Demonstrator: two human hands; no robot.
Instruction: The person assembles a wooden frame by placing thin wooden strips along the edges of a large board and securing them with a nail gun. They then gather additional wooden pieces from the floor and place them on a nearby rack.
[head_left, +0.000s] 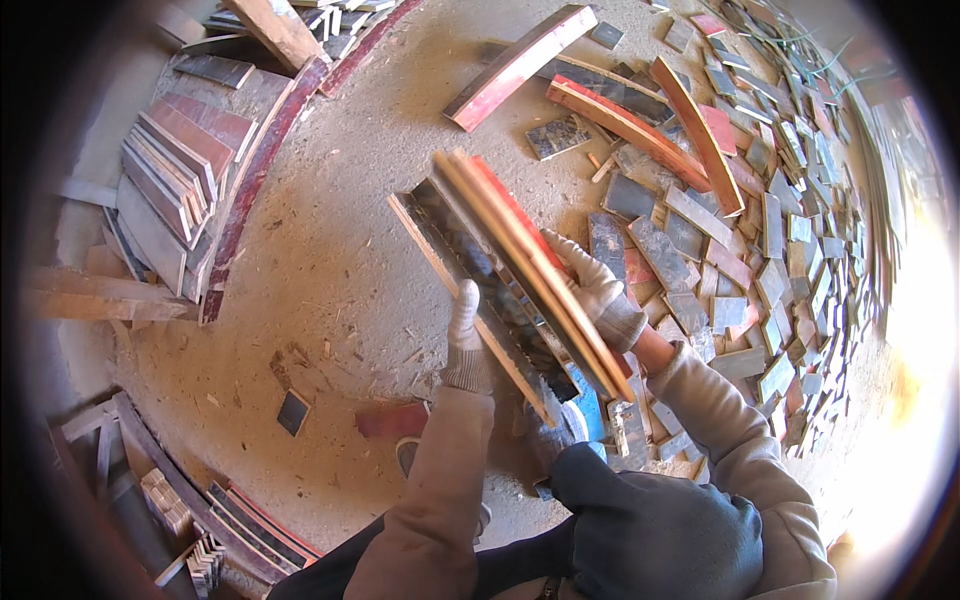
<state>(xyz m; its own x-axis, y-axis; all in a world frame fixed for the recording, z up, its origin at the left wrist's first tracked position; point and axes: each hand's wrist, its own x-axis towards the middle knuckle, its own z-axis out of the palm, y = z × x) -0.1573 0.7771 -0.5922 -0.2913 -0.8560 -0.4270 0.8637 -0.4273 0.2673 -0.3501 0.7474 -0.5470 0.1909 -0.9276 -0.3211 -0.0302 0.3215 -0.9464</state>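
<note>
My left hand (465,325), in a white work glove, grips a long dark-faced plywood board (440,240), its thumb upright over the pale edge. My right hand (590,285), gloved too, is closed on the far side of several plywood strips (533,275) held together, one with a red face. Both lots are held tilted in front of me, side by side, with a dark gap between them. Most of the left fingers are hidden behind the board. The strips' edges are slightly blurred.
Cut plywood pieces (690,245) lie heaped across the floor at right. Longer planks (520,65) lie at the top. At left, boards (165,170) lean inside a bay with a dark red edge. A rack (250,540) of strips stands at lower left.
</note>
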